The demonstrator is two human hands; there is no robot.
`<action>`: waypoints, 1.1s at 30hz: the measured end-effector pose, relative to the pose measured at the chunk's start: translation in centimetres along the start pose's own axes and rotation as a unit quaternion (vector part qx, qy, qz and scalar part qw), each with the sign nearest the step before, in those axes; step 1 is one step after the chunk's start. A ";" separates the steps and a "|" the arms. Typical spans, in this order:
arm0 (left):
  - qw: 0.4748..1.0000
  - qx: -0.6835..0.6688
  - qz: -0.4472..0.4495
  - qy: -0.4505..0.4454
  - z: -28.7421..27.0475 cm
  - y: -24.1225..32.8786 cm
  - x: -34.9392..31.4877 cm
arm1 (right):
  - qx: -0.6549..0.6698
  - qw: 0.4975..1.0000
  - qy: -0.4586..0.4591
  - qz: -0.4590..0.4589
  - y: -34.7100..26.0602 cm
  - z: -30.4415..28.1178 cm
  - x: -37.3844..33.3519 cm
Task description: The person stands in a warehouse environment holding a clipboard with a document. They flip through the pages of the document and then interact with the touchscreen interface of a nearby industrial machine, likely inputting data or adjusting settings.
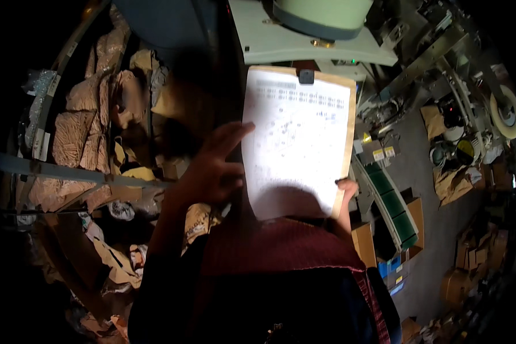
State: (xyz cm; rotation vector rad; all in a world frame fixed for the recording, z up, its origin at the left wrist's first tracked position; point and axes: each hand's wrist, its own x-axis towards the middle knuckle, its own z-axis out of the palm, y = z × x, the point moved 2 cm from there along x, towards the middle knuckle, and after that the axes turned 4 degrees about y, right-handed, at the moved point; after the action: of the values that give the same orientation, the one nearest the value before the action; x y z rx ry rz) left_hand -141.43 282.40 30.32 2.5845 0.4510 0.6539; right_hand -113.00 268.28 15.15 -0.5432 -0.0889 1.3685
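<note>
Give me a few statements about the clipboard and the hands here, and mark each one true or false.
1. The right hand grips the clipboard at its lower right edge. True.
2. The left hand is clenched in a fist. False: its fingers are spread, next to the sheet's left edge.
3. A white printed sheet sits under a dark clip at the top. True.
4. The green conveyor belt lies left of the clipboard. False: it is on the right.
5. Brown paper packages are piled on the left. True.

Grey floor point(441, 241), brown cardboard boxes point(461, 284) at right, crumpled brown paper bags point(74, 137) left
</note>
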 end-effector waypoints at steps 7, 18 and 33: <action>0.998 0.041 0.034 0.015 4.1 2.6 -0.9 | 0.090 0.990 -0.106 0.001 0.1 -0.2 0.4; 0.989 0.114 0.087 0.042 6.0 2.3 -2.9 | 0.084 0.993 -0.078 -0.009 0.2 0.1 0.7; 0.989 0.081 0.126 0.009 5.6 1.1 -0.9 | 0.112 0.983 -0.140 0.024 0.7 -1.6 1.2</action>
State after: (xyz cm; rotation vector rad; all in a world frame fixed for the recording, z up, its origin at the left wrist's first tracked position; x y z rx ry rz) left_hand -139.05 279.27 26.08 2.8214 0.1892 0.7536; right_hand -112.76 268.98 13.21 -0.1629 -0.1494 1.4733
